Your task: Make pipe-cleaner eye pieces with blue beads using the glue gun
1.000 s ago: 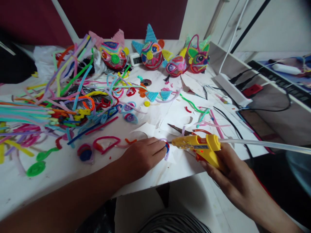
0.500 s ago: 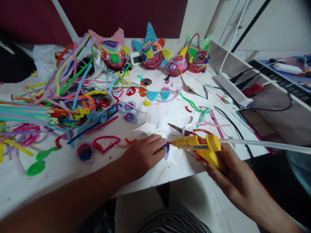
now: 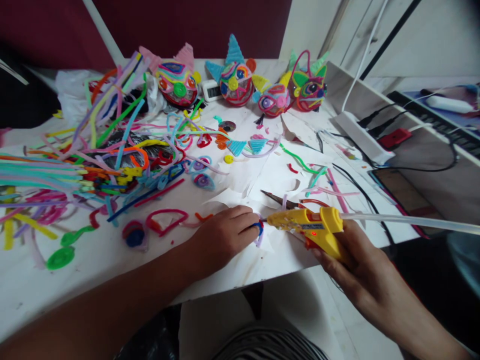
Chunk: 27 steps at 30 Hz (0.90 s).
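Observation:
My right hand (image 3: pixel 360 270) is wrapped round the handle of a yellow glue gun (image 3: pixel 318 227), with a long clear glue stick (image 3: pixel 405 220) coming out of its back end. The gun's nozzle meets a small blue and red pipe-cleaner piece (image 3: pixel 259 228) with a lilac edge. My left hand (image 3: pixel 227 237) rests on the table, its closed fingers holding that piece, which they partly cover. Scissors (image 3: pixel 275 198) lie behind the gun. To the left of my left hand are a red pipe-cleaner loop (image 3: pixel 167 220) and a blue, red and lilac coil (image 3: pixel 135 235).
Several decorated balls with ears, one a pink-eared ball (image 3: pixel 178 85), line the back. A heap of pipe cleaners (image 3: pixel 112 150) covers the left side. On the right are a white power strip (image 3: pixel 363 137), black cables and a phone (image 3: pixel 393 200). White paper (image 3: pixel 258 175) lies mid-table.
The whole view has shifted slightly. My hands, the glue gun and the pipe-cleaner piece hold nearly the same position, with the nozzle still at the piece.

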Tool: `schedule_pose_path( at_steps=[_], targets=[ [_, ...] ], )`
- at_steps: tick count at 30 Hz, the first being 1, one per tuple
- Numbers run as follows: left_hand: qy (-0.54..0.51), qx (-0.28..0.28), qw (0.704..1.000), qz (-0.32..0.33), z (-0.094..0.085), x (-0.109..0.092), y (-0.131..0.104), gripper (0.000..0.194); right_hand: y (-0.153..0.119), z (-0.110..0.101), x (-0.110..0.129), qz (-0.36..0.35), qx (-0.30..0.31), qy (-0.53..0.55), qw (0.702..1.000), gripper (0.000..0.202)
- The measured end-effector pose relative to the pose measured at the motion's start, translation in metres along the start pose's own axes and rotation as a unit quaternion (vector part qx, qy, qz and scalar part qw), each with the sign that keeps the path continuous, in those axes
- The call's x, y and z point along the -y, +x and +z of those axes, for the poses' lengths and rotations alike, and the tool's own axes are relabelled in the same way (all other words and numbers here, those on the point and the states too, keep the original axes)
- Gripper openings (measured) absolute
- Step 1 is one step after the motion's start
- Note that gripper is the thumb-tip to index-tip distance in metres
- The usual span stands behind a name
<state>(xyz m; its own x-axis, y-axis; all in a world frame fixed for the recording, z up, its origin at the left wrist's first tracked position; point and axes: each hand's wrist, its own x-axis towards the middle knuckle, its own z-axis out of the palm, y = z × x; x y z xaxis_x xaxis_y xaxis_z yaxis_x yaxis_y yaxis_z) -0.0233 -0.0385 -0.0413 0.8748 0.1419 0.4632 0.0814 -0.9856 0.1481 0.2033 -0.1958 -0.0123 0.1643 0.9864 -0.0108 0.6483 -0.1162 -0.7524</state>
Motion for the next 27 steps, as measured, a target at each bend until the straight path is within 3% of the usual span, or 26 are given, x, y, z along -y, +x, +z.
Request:
schedule_pose_path(
  at_steps=[15, 27],
  targets=[
    [-0.005, -0.005, 1.0, 0.001, 0.0, 0.001, 0.0, 0.025, -0.001, -0.003, 0.003, 0.004, -0.004, -0.002, 1.0, 0.022],
    [0.086, 0.006, 0.996, -0.011, 0.001, 0.0, -0.003, 0.016, 0.01, -0.007, 0.001, -0.022, -0.005, 0.001, 1.0, 0.031]
  ],
)
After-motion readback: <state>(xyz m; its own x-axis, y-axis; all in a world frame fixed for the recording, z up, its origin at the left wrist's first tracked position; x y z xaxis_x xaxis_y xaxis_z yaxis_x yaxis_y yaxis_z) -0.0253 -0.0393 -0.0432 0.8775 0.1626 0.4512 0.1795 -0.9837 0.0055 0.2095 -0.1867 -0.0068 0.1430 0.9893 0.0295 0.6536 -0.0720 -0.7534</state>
